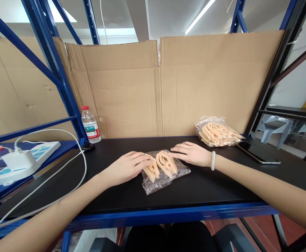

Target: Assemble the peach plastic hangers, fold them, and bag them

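Two small clear plastic bags [158,183] lie side by side, partly overlapping, on the black tabletop, each with beige looped strips [165,162] inside. I cannot tell what the strips are made of. My left hand [129,168] rests with outstretched fingers on the left bag, covering part of its contents. On the other side, my right hand [192,154] touches the upper right of the right bag, fingers extended and slightly apart. A pale beaded bracelet [213,161] circles my right wrist.
A larger bag of beige looped strips [217,133] lies at the back right, beside a dark phone [258,152]. At the back left stands a water bottle [91,126] with a red cap. White cables [86,164] loop from a power strip [24,168]. Cardboard [121,94] walls the back.
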Action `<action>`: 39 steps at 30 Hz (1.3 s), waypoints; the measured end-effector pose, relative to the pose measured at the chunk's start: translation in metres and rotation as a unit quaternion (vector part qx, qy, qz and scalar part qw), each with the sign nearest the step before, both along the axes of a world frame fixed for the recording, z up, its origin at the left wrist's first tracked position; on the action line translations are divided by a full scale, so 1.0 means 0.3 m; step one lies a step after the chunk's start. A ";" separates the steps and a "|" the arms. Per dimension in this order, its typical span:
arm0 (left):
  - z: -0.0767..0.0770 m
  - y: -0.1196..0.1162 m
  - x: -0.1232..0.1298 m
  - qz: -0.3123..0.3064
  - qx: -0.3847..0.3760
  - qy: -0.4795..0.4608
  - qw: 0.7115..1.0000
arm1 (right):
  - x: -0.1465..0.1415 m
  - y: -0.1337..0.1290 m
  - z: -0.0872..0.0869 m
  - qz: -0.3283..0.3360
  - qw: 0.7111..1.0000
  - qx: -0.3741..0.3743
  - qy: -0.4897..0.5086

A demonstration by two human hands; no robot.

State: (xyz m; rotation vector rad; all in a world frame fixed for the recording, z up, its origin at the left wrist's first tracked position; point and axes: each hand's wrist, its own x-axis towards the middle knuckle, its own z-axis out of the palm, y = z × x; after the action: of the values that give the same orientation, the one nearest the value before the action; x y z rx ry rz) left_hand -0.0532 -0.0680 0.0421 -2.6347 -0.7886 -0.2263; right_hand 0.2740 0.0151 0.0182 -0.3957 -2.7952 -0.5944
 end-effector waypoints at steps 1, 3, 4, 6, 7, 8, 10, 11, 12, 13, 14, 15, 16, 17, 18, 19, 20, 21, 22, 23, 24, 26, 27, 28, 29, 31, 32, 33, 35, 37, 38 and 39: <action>-0.001 0.009 0.006 -0.011 0.005 -0.001 1.000 | -0.020 0.007 0.007 0.010 1.000 0.012 -0.006; -0.005 0.023 0.015 -0.029 0.010 -0.008 0.999 | -0.055 0.014 0.015 0.029 0.999 0.026 -0.014; -0.008 0.027 0.018 -0.037 0.011 -0.011 0.999 | -0.070 0.015 0.016 0.040 0.999 0.029 -0.018; -0.019 0.034 0.018 -0.044 0.010 -0.011 0.999 | -0.094 0.015 0.011 0.064 0.997 0.029 -0.021; -0.026 0.037 0.016 -0.046 0.010 -0.011 0.999 | -0.101 0.015 0.007 0.073 0.997 0.026 -0.021; -0.034 0.039 0.013 -0.046 0.010 -0.010 0.999 | -0.107 0.016 0.001 0.079 0.996 0.020 -0.020; -0.046 0.041 0.008 -0.049 0.013 -0.006 0.999 | -0.110 0.019 -0.013 0.079 0.997 0.004 -0.016; -0.051 0.042 0.006 -0.053 0.017 -0.004 0.998 | -0.109 0.021 -0.020 0.075 0.997 -0.003 -0.014; -0.055 0.043 0.006 -0.056 0.021 -0.002 0.998 | -0.107 0.025 -0.026 0.071 0.997 -0.009 -0.011; -0.057 0.044 0.006 -0.060 0.025 -0.001 0.998 | -0.104 0.028 -0.030 0.068 0.998 -0.014 -0.008; -0.059 0.046 0.007 -0.062 0.028 -0.001 0.998 | -0.102 0.032 -0.033 0.069 0.997 -0.019 -0.006; -0.061 0.048 0.009 -0.062 0.028 -0.002 0.998 | -0.100 0.035 -0.035 0.072 0.997 -0.022 -0.004; -0.063 0.051 0.010 -0.060 0.026 -0.003 0.998 | -0.099 0.038 -0.036 0.076 0.997 -0.025 -0.004; -0.066 0.054 0.010 -0.058 0.023 -0.007 0.998 | -0.099 0.041 -0.037 0.079 0.996 -0.029 -0.003; -0.068 0.058 0.010 -0.055 0.020 -0.013 0.998 | -0.099 0.044 -0.037 0.082 0.996 -0.035 -0.001; -0.071 0.062 0.009 -0.053 0.018 -0.023 0.998 | -0.101 0.046 -0.038 0.084 0.996 -0.044 0.003; -0.074 0.066 0.007 -0.051 0.015 -0.035 0.998 | -0.103 0.048 -0.040 0.087 0.995 -0.055 0.011; -0.077 0.070 0.005 -0.051 0.013 -0.047 0.998 | -0.106 0.051 -0.043 0.093 0.993 -0.068 0.025; -0.079 0.075 0.003 -0.053 0.012 -0.059 0.997 | -0.108 0.054 -0.047 0.100 0.991 -0.082 0.042; -0.080 0.080 0.002 -0.057 0.009 -0.067 0.996 | -0.111 0.057 -0.052 0.110 0.988 -0.094 0.060; -0.082 0.084 0.001 -0.062 0.006 -0.073 0.995 | -0.113 0.060 -0.057 0.119 0.984 -0.104 0.077; -0.087 0.095 0.001 -0.072 0.006 -0.083 0.994 | -0.116 0.068 -0.067 0.134 0.980 -0.114 0.096; -0.090 0.102 0.002 -0.075 0.008 -0.088 0.993 | -0.116 0.071 -0.071 0.138 0.978 -0.116 0.100; -0.095 0.108 0.003 -0.080 0.012 -0.095 0.992 | -0.117 0.074 -0.074 0.141 0.978 -0.116 0.104; -0.100 0.115 0.004 -0.085 0.018 -0.104 0.991 | -0.117 0.076 -0.077 0.143 0.977 -0.116 0.108; -0.110 0.127 0.005 -0.099 0.028 -0.120 0.987 | -0.117 0.078 -0.079 0.142 0.976 -0.118 0.119; -0.114 0.131 0.004 -0.105 0.029 -0.125 0.986 | -0.117 0.077 -0.080 0.142 0.975 -0.119 0.123; -0.116 0.134 0.004 -0.109 0.029 -0.129 0.985 | -0.117 0.076 -0.079 0.142 0.974 -0.120 0.126; -0.117 0.135 0.001 -0.114 0.024 -0.122 0.986 | -0.116 0.072 -0.078 0.144 0.974 -0.123 0.129; -0.112 0.131 -0.001 -0.120 0.025 -0.112 0.986 | -0.114 0.067 -0.074 0.146 0.973 -0.124 0.130; -0.108 0.128 -0.002 -0.124 0.029 -0.109 0.986 | -0.113 0.063 -0.071 0.147 0.972 -0.125 0.131; -0.105 0.125 -0.002 -0.127 0.035 -0.109 0.985 | -0.112 0.059 -0.069 0.148 0.972 -0.126 0.131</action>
State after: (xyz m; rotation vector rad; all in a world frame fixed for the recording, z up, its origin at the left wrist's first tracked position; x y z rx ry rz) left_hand -0.0537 -0.0304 0.0107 -2.6692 -0.4953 -0.6079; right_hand 0.2404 0.0329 -0.0024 -0.0894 -2.6037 -0.1107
